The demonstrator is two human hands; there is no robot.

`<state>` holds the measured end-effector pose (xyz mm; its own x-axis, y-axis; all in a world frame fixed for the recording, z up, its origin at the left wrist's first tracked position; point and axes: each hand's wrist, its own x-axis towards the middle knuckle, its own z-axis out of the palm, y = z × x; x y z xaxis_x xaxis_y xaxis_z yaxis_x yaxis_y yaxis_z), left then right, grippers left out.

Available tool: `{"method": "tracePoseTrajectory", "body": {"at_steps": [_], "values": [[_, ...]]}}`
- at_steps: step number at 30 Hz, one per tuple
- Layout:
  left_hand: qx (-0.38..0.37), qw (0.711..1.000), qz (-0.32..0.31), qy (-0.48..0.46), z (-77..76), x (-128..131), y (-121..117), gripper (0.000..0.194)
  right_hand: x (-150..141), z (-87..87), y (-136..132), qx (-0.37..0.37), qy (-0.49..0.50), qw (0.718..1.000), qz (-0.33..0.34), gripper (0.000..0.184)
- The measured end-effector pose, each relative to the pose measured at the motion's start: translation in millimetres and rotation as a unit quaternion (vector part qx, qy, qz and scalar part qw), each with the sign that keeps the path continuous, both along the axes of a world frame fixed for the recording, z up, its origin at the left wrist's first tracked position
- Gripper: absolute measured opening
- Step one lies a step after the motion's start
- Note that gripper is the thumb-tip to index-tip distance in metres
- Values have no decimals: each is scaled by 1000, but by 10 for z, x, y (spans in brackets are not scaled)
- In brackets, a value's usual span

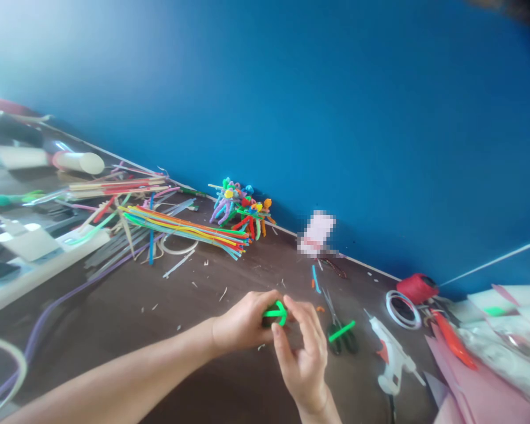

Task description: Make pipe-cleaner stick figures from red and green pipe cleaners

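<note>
A short bright green pipe cleaner (pixel 282 313), bent into a curve with a straight piece across it, is held between my two hands above the dark table. My left hand (pixel 246 321) is closed on it from the left, fingers curled. From the right, my right hand (pixel 304 353) has its thumb and fingertips bent around the curved end; their exact contact is partly hidden. Just beyond my right hand lie black-handled scissors (pixel 335 330), with another straight green pipe cleaner piece (pixel 342 331) across the handles. A blue piece (pixel 315 279) rests near the blades.
A bundle of coloured pipe cleaners (pixel 189 229) lies at left, with small pipe-cleaner figures (pixel 242 206) by the blue wall (pixel 291 118). To the right are a white glue gun (pixel 393 356), tape rings (pixel 403 310) and red twine (pixel 417 287). A power strip (pixel 48 265) sits far left.
</note>
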<state>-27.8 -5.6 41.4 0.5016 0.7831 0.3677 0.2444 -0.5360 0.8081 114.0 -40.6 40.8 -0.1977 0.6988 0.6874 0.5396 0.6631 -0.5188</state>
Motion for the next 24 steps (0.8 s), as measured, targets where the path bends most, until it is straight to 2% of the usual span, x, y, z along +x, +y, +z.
{"method": "tracePoseTrajectory", "body": {"at_steps": [3,8,13,18,24], "values": [[21,999,15,36,-2,14,5,10,2,21,-1,-12,-4,1000,12,31],[73,992,5,100,5,-12,37,5,27,43,21,-10,3,1000,-8,20],[68,990,1,122,-9,-26,39,7,42,33,49,-33,-29,999,-7,23],[69,981,38,176,13,-4,13,11,33,13,61,-26,-28,999,-15,22],[21,991,52,124,-40,33,33,28,23,-22,100,-55,7,997,-45,16]]}}
